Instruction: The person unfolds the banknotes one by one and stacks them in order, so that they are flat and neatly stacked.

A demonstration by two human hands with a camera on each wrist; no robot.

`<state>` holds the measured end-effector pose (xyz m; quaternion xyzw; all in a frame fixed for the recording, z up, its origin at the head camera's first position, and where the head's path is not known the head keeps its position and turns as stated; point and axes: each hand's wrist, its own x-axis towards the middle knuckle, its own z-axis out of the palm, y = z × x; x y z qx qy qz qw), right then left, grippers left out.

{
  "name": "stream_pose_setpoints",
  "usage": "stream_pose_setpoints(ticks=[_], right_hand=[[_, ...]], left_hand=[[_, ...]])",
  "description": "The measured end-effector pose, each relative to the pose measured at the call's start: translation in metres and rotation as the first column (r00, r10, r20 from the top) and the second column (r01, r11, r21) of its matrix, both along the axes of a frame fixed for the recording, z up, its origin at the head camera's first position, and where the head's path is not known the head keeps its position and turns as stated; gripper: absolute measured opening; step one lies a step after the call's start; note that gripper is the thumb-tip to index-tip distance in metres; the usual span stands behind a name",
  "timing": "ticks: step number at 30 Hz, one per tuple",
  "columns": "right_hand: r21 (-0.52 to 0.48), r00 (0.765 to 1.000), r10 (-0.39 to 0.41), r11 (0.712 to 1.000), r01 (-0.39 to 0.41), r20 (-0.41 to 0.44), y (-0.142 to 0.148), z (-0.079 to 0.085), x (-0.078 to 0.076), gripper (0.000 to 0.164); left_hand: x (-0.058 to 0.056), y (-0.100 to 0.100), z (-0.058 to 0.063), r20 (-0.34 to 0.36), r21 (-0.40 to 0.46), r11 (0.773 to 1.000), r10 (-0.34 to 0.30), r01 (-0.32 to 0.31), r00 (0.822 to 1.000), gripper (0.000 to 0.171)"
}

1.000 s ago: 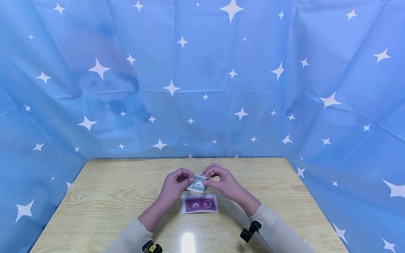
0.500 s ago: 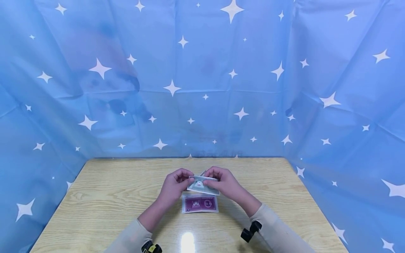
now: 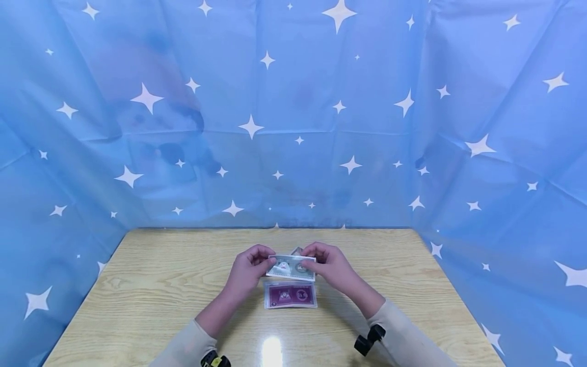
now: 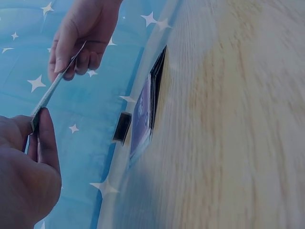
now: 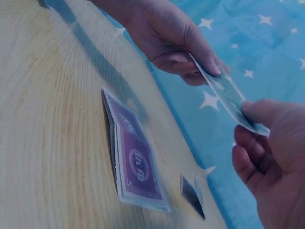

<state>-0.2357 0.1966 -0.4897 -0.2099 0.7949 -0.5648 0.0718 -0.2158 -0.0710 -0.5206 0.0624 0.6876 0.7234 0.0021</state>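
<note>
A green-grey banknote (image 3: 291, 269), spread out lengthwise, is held above the table between both hands. My left hand (image 3: 249, 265) pinches its left end between thumb and fingers. The other end is pinched by my right hand (image 3: 329, 262), with the thumb on the printed face. In the right wrist view the note (image 5: 226, 93) stretches at a slant from hand to hand. Below it on the table lies a stack of banknotes, a purple note (image 3: 291, 295) on top. The stack's edges (image 4: 153, 100) fan slightly apart in the left wrist view.
Beyond the stack a small dark folded piece (image 5: 192, 196) stands on the wood-grain table (image 3: 183, 285), partly hidden by the held note in the head view. A blue curtain (image 3: 293, 153) with white stars hangs behind the table.
The green-grey banknote was folded short a second ago and now lies opened out to full length between the hands. My hands have drawn slightly apart. The purple stack has stayed put.
</note>
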Motion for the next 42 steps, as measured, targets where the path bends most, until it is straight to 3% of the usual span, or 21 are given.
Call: stream_pose_setpoints(ticks=[13, 19, 23, 28, 33, 42], right_hand=[[-0.014, 0.999, -0.036, 0.999, 0.036, 0.013, 0.01, -0.011, 0.006, 0.015], [-0.01, 0.999, -0.037, 0.999, 0.037, 0.037, 0.011, -0.016, 0.008, 0.015], [0.001, 0.998, -0.034, 0.999, 0.034, 0.056, 0.011, -0.022, 0.012, 0.014], [0.02, 0.997, -0.025, 1.0, 0.024, 0.066, 0.011, -0.032, 0.015, 0.014], [0.081, 0.998, -0.032, 0.996, 0.027, 0.062, 0.01, -0.04, 0.018, 0.012], [0.178, 0.999, -0.036, 0.983, 0.034, 0.01, 0.009, -0.046, 0.025, 0.009]], left_hand=[[0.003, -0.008, -0.006, 0.043, -0.038, 0.996, -0.073, 0.075, 0.996, 0.021], [0.005, -0.013, -0.006, 0.0, -0.156, 0.981, -0.118, 0.116, 0.993, 0.018], [0.005, -0.018, -0.006, -0.013, -0.267, 0.947, -0.19, 0.179, 0.982, 0.019], [0.006, -0.023, -0.012, -0.001, -0.391, 0.881, -0.29, 0.267, 0.957, 0.021], [0.004, -0.022, -0.019, -0.047, -0.525, 0.806, -0.35, 0.275, 0.935, 0.019], [0.0, -0.015, -0.016, -0.078, -0.637, 0.725, -0.399, 0.262, 0.914, 0.019]])
